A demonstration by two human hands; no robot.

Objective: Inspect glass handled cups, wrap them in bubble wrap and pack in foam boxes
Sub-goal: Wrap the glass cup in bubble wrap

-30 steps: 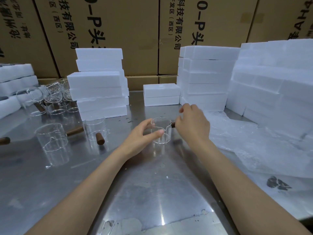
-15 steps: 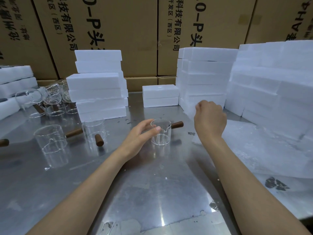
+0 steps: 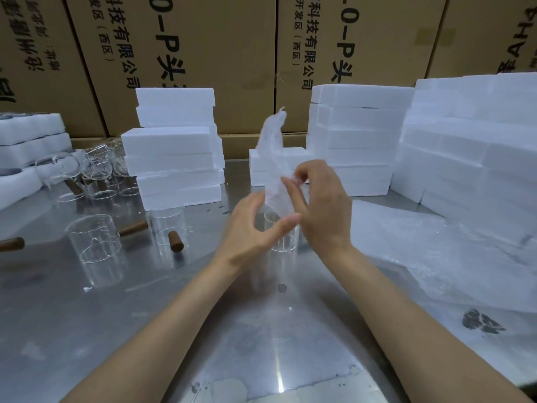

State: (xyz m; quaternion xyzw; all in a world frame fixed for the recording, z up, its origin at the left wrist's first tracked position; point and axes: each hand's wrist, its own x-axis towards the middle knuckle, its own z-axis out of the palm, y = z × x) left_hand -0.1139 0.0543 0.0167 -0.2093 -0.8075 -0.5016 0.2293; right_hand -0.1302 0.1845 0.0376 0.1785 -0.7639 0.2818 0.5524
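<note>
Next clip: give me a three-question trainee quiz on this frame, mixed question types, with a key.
1. True or false: the right hand pinches a bubble wrap piece.
2. Where is the cup being wrapped? A) on the metal table B) inside a foam box C) lifted in the air
3. Fill in: the left hand is ____, fingers relaxed beside the cup.

Key: 1 true; 2 A; 3 open
</note>
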